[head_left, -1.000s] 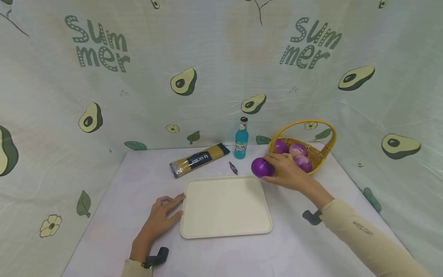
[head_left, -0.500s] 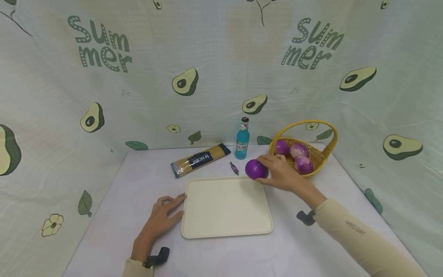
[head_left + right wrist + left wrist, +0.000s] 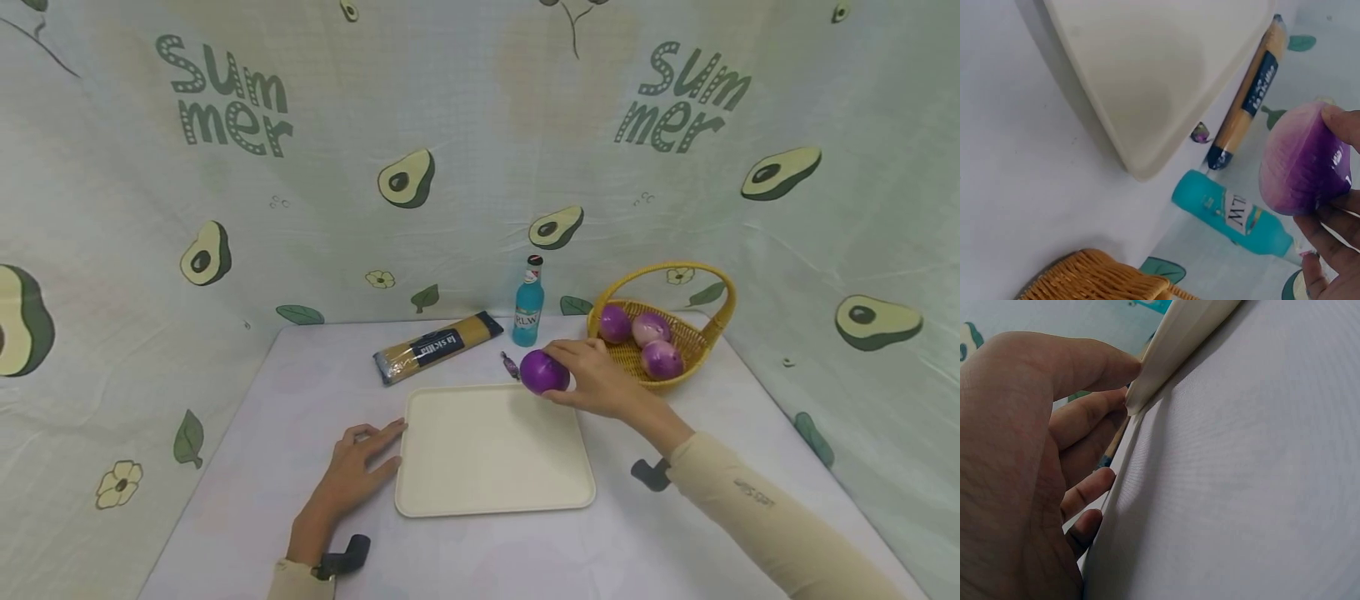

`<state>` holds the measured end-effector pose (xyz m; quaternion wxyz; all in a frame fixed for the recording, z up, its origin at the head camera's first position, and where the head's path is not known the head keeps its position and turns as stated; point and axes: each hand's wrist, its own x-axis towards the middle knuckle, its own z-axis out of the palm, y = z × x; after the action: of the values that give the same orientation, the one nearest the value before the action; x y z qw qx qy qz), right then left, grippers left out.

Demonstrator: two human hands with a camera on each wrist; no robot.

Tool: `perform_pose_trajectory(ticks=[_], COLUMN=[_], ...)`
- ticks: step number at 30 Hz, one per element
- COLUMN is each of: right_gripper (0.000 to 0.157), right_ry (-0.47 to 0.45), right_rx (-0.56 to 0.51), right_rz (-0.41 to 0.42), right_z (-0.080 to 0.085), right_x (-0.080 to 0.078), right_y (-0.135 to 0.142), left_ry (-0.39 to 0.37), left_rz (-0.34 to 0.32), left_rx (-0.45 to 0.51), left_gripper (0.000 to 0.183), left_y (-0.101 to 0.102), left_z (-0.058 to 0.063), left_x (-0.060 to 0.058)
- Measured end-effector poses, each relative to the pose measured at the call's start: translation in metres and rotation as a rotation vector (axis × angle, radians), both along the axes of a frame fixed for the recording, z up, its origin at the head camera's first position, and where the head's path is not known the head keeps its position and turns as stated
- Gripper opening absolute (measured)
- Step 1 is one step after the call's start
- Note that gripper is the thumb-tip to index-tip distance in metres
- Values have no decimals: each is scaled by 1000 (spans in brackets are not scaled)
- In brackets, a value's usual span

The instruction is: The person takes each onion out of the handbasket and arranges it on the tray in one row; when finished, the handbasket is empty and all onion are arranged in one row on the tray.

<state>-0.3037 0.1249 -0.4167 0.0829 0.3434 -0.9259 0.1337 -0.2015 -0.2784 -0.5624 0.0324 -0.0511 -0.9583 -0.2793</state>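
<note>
My right hand (image 3: 597, 379) holds a purple onion (image 3: 544, 372) between thumb and fingers, above the far right corner of a cream tray (image 3: 495, 450). In the right wrist view the onion (image 3: 1300, 162) is pale pink on one side and deep purple on the other, with fingertips around its edge. My left hand (image 3: 358, 467) rests at the tray's left edge. Seen from the left wrist, the thumb and forefinger tips touch the tray's rim (image 3: 1169, 353), while the other fingers extend loosely beside it.
A yellow wicker basket (image 3: 697, 354) with several onions stands at the back right. Behind the tray are a blue bottle (image 3: 528, 308), a spaghetti packet (image 3: 438, 346) and a small wrapped candy (image 3: 510, 365). A printed cloth hangs behind the table.
My right hand has carried the onion leftward from the basket's front to over the tray's far right corner. The left hand stays at the tray's edge; the view has shifted slightly.
</note>
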Motion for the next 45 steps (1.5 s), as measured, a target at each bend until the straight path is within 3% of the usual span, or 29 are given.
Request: perform_pose_trajectory(ticks=[9, 21, 35, 45], right_gripper=[67, 67, 67, 68], right_ry=[-5, 0, -4, -10], right_rx=[4, -1, -36, -50], right_rz=[30, 50, 99, 123], right_z=[-5, -8, -16, -22], right_x=[-1, 1, 1, 0], right_y=[-11, -26, -41, -52], left_ry=[43, 20, 80, 64], left_rz=[-22, -7, -27, -26], left_rx=[7, 7, -19, -17], left_gripper=[55, 55, 55, 55], left_y=[-1, -1, -1, -3], left_z=[-1, 0, -2, -3], left_x=[-1, -1, -1, -2])
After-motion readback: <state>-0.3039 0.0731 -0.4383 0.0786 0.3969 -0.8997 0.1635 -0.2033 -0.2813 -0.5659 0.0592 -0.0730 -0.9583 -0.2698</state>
